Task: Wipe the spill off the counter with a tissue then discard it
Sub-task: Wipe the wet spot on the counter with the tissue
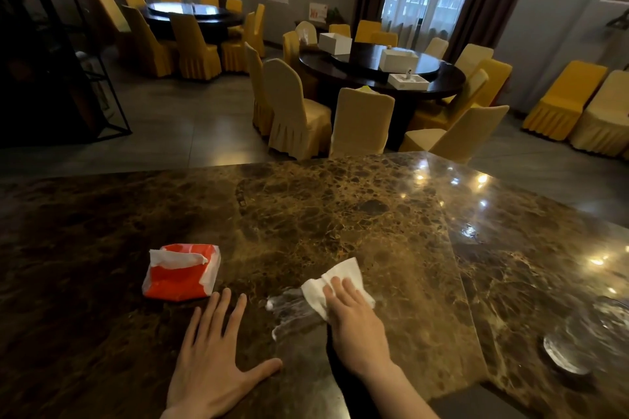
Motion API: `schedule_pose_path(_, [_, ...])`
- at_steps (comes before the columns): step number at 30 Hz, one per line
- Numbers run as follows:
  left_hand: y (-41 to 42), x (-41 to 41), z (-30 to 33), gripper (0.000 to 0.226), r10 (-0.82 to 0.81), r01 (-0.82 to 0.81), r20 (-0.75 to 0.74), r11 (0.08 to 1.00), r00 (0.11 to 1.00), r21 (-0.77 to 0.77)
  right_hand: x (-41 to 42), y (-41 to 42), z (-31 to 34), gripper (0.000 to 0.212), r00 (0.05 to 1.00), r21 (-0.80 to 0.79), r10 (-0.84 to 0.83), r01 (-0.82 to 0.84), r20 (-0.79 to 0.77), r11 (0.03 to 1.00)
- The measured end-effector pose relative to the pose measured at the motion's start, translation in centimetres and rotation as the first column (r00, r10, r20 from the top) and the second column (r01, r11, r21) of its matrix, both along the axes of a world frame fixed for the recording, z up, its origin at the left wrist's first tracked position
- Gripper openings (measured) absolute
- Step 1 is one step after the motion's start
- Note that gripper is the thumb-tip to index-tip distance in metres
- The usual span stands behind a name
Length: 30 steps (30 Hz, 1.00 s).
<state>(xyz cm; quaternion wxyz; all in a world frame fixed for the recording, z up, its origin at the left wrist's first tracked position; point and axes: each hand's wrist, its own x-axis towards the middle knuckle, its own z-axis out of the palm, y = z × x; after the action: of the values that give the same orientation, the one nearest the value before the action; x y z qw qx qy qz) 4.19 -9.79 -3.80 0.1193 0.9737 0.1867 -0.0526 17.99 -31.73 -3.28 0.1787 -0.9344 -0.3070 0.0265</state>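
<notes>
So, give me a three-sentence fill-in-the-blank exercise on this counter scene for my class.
The right hand presses a white ____ onto the counter.
The wet spill lies to that hand's ____.
The left hand lies flat near the red packet, holding ____.
Missing words: tissue, left, nothing.

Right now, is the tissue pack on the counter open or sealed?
Open. A white sheet pokes out through the top of the red tissue pack lying on the counter.

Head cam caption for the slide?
Right hand presses tissue on spill; left hand flat on counter by tissue pack.
</notes>
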Motion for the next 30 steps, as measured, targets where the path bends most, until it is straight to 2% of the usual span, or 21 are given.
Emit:
schedule_pose_path(2, [-0.1, 0.0, 0.2, 0.132, -0.003, 0.003, 0.003, 1.000, 1.000, 0.000, -0.3, -0.3, 1.2, 0.027, 1.000, 0.138, 0.009, -0.007, -0.014, 0.990])
schedule_pose_path(4, [-0.1, 0.0, 0.3, 0.132, -0.006, 0.006, 0.008, 1.000, 1.000, 0.006, 0.2, -0.7, 2.8, 0.020, 0.982, 0.353, -0.107, 0.156, -0.156, 0.923])
schedule_pose_path(6, [-0.1, 0.0, 0.3, 0.131, -0.005, 0.005, 0.014, 1.000, 1.000, 0.011, 1.9, -1.4, 4.3, 0.020, 0.871, 0.497, -0.258, 0.457, -0.418, 0.738])
schedule_pose_path(8, [-0.2, 0.0, 0.3, 0.131, -0.004, 0.003, 0.027, 1.000, 1.000, 0.012, 3.7, -2.6, 5.4, 0.014, 0.692, 0.508, -0.325, 0.705, -0.645, 0.495])
schedule_pose_path(9, [-0.2, -0.1, 0.2, 0.132, -0.004, 0.003, 0.029, 1.000, 1.000, 0.009, 4.4, -3.2, 5.6, 0.011, 0.632, 0.488, -0.366, 0.768, -0.683, 0.415])
schedule_pose_path(10, [-0.2, 0.0, 0.1, 0.132, -0.003, 0.002, 0.027, 1.000, 1.000, 0.007, 4.9, -3.7, 5.7, 0.010, 0.615, 0.474, -0.443, 0.787, -0.652, 0.395])
schedule_pose_path(11, [-0.1, 0.0, 0.0, 0.131, 0.000, -0.001, 0.028, 1.000, 1.000, 0.008, 5.3, -4.2, 5.4, 0.011, 0.636, 0.468, -0.531, 0.772, -0.561, 0.430])
schedule_pose_path(13, [-0.1, 0.0, -0.1, 0.131, 0.006, -0.006, 0.037, 1.000, 0.999, 0.010, 5.3, -4.8, 4.8, 0.017, 0.740, 0.398, -0.610, 0.670, -0.285, 0.627])
schedule_pose_path(15, [-0.1, 0.0, -0.3, 0.131, 0.006, -0.006, 0.046, 1.000, 0.999, 0.002, 4.6, -4.4, 3.9, 0.024, 0.852, 0.165, -0.522, 0.520, -0.031, 0.838])
schedule_pose_path(17, [-0.1, 0.0, -0.3, 0.131, 0.008, -0.008, 0.057, 1.000, 0.998, -0.001, 3.2, -3.4, 2.8, 0.030, 0.921, -0.004, -0.385, 0.386, 0.064, 0.922])
schedule_pose_path(21, [0.0, 0.0, -0.4, 0.130, 0.006, -0.006, 0.072, 1.000, 0.997, 0.002, 0.8, -0.2, 1.8, 0.047, 0.983, -0.071, -0.170, 0.175, 0.062, 0.982])
schedule_pose_path(24, [0.1, 0.0, -0.5, 0.130, 0.011, -0.011, 0.059, 1.000, 0.998, 0.012, -0.9, 2.7, 2.4, 0.051, 1.000, -0.111, -0.018, 0.017, -0.007, 0.994])
schedule_pose_path(28, [0.0, 0.1, -0.4, 0.132, 0.005, -0.006, 0.028, 1.000, 1.000, 0.029, -3.1, 4.9, 2.7, 0.039, 0.983, -0.172, 0.179, -0.182, -0.034, 0.968])
schedule_pose_path(30, [0.0, 0.1, -0.3, 0.132, 0.003, -0.003, 0.031, 1.000, 1.000, 0.022, -2.4, 4.1, 2.8, 0.030, 0.983, -0.163, 0.182, -0.179, 0.002, 0.970])
